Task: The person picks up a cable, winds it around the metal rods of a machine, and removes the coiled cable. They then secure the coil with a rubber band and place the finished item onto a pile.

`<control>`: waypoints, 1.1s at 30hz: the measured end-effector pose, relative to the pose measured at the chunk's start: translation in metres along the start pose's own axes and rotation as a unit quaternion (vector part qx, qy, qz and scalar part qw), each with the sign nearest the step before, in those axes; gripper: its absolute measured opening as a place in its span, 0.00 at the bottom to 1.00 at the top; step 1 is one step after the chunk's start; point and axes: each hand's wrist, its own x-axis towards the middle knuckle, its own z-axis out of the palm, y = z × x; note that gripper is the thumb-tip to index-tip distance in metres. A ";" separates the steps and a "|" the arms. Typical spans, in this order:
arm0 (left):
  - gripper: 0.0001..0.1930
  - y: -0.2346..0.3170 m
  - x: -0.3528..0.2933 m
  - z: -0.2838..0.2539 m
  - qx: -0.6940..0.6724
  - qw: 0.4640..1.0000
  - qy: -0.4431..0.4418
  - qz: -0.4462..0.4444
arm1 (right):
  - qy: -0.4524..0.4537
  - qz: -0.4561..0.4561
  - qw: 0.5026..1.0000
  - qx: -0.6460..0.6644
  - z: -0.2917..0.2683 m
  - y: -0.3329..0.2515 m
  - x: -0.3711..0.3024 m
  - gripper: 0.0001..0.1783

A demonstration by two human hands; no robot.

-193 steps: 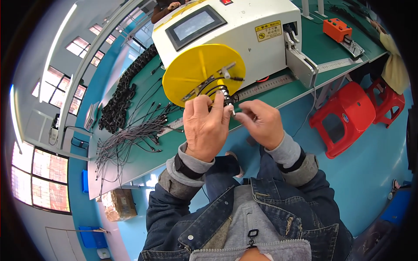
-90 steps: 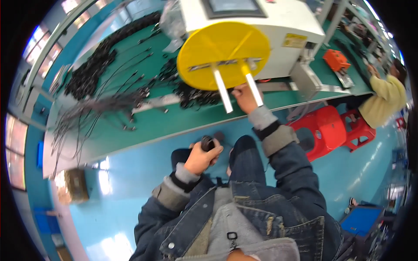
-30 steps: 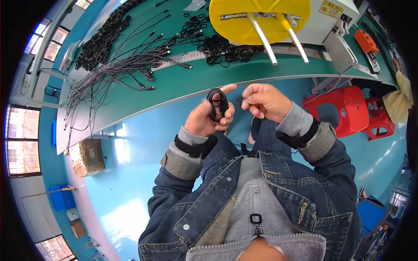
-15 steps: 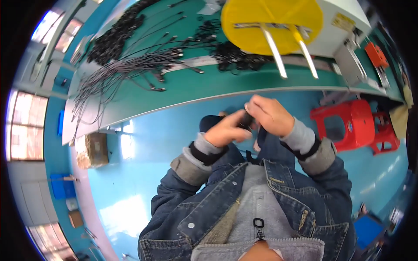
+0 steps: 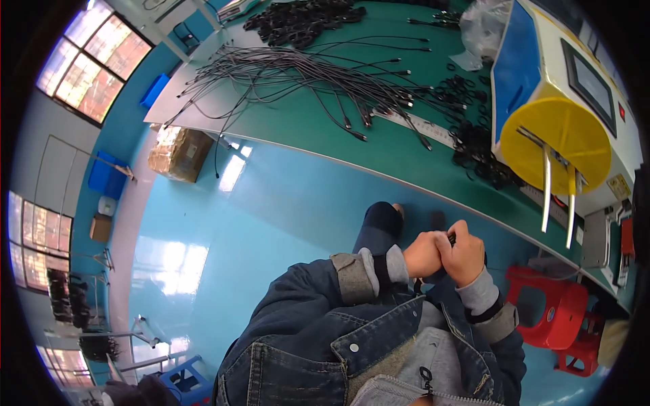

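My left hand (image 5: 422, 254) and my right hand (image 5: 464, 252) are pressed together over my lap, below the front edge of the green workbench (image 5: 318, 142). Both are closed around a small black coiled cable (image 5: 451, 237), of which only a tip shows above the fingers. Denim sleeves with grey cuffs cover both forearms. The white and blue winding machine (image 5: 575, 88) with its yellow disc (image 5: 565, 139) and two white pins stands on the bench to the upper right, well away from my hands.
Several loose black cables (image 5: 318, 74) lie spread across the bench, with heaps of coiled black cables (image 5: 474, 135) beside the machine and another (image 5: 298, 13) at the far end. Red plastic stools (image 5: 552, 314) stand at my right. A cardboard box (image 5: 179, 152) sits on the blue floor.
My hands left the yellow disc with a coiled cable and came down to my lap. My view has swung left. Over the last second both hands closed together around the coil.
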 end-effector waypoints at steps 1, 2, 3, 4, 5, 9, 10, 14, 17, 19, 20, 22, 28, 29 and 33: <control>0.12 -0.001 0.005 -0.007 0.001 1.000 0.004 0.003 | 0.000 0.031 0.997 0.075 0.001 0.003 0.000 0.12; 0.11 0.006 0.010 -0.025 -0.051 0.991 -0.086 -0.087 | -0.003 0.061 0.986 0.152 0.003 0.007 -0.001 0.12; 0.11 0.016 0.017 -0.047 -0.103 0.963 -0.178 -0.174 | -0.004 0.058 0.987 0.153 0.003 0.012 -0.005 0.12; 0.10 0.026 0.025 -0.069 -0.154 0.916 -0.268 -0.257 | -0.013 0.081 0.981 0.177 0.002 0.018 -0.009 0.11; 0.10 0.039 0.039 -0.097 -0.195 0.904 -0.227 -0.307 | -0.022 0.101 0.974 0.201 0.001 0.024 -0.014 0.10; 0.09 0.046 0.151 -0.272 -0.059 0.993 0.009 0.101 | -0.086 0.182 0.965 0.170 -0.004 0.045 -0.031 0.10; 0.10 0.051 0.176 -0.314 -0.234 0.966 0.110 0.000 | -0.118 0.212 0.959 0.144 -0.005 0.050 -0.035 0.11; 0.13 0.012 0.217 -0.366 0.258 0.948 0.182 -0.051 | -0.072 0.240 0.953 0.169 -0.001 0.061 -0.040 0.10; 0.13 -0.026 0.206 -0.330 0.513 0.840 0.043 0.173 | -0.089 0.233 0.957 0.147 -0.002 0.050 -0.028 0.10; 0.12 -0.033 0.197 -0.312 0.534 0.838 0.015 0.111 | -0.102 0.225 0.960 0.135 -0.005 0.047 -0.023 0.09; 0.11 -0.035 0.194 -0.309 0.554 0.831 -0.010 0.046 | -0.100 0.223 0.961 0.130 -0.007 0.045 -0.022 0.09; 0.11 -0.044 0.194 -0.317 0.559 0.824 -0.012 0.088 | -0.097 0.219 0.963 0.121 -0.009 0.043 -0.021 0.09; 0.10 0.001 0.174 -0.317 0.459 0.854 0.116 0.216 | -0.056 0.211 0.964 0.154 -0.016 0.047 -0.033 0.08; 0.10 0.018 0.166 -0.308 0.459 0.854 0.111 0.219 | -0.020 0.199 0.964 0.177 -0.018 0.044 -0.032 0.09; 0.12 0.078 0.128 -0.242 0.375 0.862 -0.006 0.342 | 0.206 0.034 0.969 0.131 -0.047 -0.007 -0.017 0.16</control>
